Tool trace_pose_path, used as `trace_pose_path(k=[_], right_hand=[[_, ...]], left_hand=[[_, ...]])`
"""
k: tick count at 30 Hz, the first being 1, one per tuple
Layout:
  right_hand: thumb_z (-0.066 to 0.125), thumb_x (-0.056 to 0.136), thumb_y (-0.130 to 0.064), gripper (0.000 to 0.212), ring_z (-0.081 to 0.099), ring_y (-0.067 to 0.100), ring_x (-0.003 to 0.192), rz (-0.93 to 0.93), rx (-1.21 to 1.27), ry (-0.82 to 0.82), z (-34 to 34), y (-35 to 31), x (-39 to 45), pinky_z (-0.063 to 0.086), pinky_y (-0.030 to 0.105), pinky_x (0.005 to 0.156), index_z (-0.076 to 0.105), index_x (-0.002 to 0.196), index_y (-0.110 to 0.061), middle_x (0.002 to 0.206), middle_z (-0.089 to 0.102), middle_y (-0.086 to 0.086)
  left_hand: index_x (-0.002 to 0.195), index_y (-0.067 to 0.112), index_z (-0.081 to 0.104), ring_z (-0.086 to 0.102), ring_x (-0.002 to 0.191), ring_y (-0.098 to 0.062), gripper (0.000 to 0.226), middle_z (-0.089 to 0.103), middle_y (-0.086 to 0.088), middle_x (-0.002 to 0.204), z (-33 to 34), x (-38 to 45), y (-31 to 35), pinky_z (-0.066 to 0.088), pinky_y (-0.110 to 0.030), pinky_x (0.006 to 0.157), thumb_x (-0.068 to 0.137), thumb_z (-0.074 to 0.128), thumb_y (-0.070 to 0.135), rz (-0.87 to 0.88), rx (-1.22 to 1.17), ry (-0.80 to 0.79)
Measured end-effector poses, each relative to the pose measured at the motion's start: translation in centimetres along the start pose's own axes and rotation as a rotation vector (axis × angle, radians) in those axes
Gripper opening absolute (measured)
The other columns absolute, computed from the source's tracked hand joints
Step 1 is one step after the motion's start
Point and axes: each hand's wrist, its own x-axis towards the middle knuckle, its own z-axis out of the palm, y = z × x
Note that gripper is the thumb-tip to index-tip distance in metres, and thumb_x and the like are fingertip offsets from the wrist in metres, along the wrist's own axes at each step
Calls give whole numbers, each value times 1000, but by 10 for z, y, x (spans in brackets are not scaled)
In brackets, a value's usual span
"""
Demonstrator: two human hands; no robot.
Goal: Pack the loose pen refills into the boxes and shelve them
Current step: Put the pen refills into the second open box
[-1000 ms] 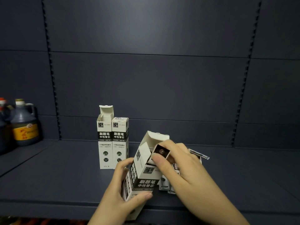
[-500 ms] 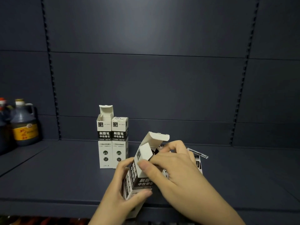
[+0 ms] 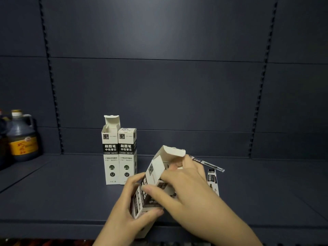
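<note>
A white cardboard refill box with a black printed band (image 3: 152, 176) is held tilted between both hands, its top flap open. Two matching upright boxes (image 3: 118, 157) are set touching, beyond the left hand; the left one is open. Loose packaged refills (image 3: 213, 180) are seen just behind the right hand.

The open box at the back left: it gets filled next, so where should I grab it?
Take the open box by its narrow side walls mid-height, from the front. It stands upright, touching the closed box; its raised flap is flimsy.
</note>
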Motion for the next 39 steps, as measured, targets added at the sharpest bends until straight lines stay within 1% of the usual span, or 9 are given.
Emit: trace_pose_path(k=[3,5,9,13,18,25,31,35,39], right_hand=[[25,82,-71,42,30,7,114,-8,71,19,-1,3,-3,24,30,107,46,71,-36,91,52,-13],[33,83,-66,39,31,2,114,5,137,24,-5,6,-8,28,22,102,55,80,-33,95,49,-17],[42,83,-63,30,50,-1,109,-69,264,178,-8,18,-16,39,13,87,63,95,-45,92,61,-18],[58,87,-44,25,67,3,99,-144,468,365,-17,29,-25,49,15,84,77,95,-31,93,73,-19],[64,91,-17,21,71,0,86,138,641,484,-12,74,-20,50,13,82,77,77,-24,83,77,-11],[69,87,-18,15,64,5,69,655,227,331,56,167,0,52,27,77,68,72,-19,70,69,-8],[76,81,-37,28,54,19,80,706,68,253,84,178,4,37,29,68,58,79,-16,84,60,1],[77,80,-33,32,52,21,83,753,52,169,78,182,8,34,28,69,50,81,-16,90,60,4],[76,82,-19,22,58,22,85,818,147,162,70,189,10,41,27,69,57,93,-13,82,62,1]], left_hand=[[116,54,51,65,112,-4,66,67,17,120,-1,0,-1,50,-16,91,60,82,36,0,6,0],[119,53,51,66,113,-10,70,67,13,122,-2,0,-3,52,-25,96,60,84,36,-13,11,-16],[120,52,51,67,112,-15,73,68,8,123,-2,1,-6,52,-38,98,58,87,35,-29,12,-24],[117,55,51,67,112,-10,74,67,13,122,-3,1,-5,51,-35,97,55,88,42,-60,-8,-11],[120,56,48,64,115,-5,73,65,18,123,-3,-1,-2,49,-28,96,59,84,40,-83,-13,-29],[123,52,47,64,116,-9,74,65,13,125,-3,0,-2,48,-34,100,61,85,38,-90,-4,-35],[124,51,47,65,114,-10,75,66,12,124,-4,1,-2,49,-38,102,62,85,37,-104,5,-42],[125,51,47,65,116,-10,76,66,12,126,-4,1,-2,49,-39,103,61,86,38,-107,4,-38],[123,52,48,65,115,-10,73,65,12,126,-6,1,-3,49,-38,102,62,85,36,-106,2,-38]])
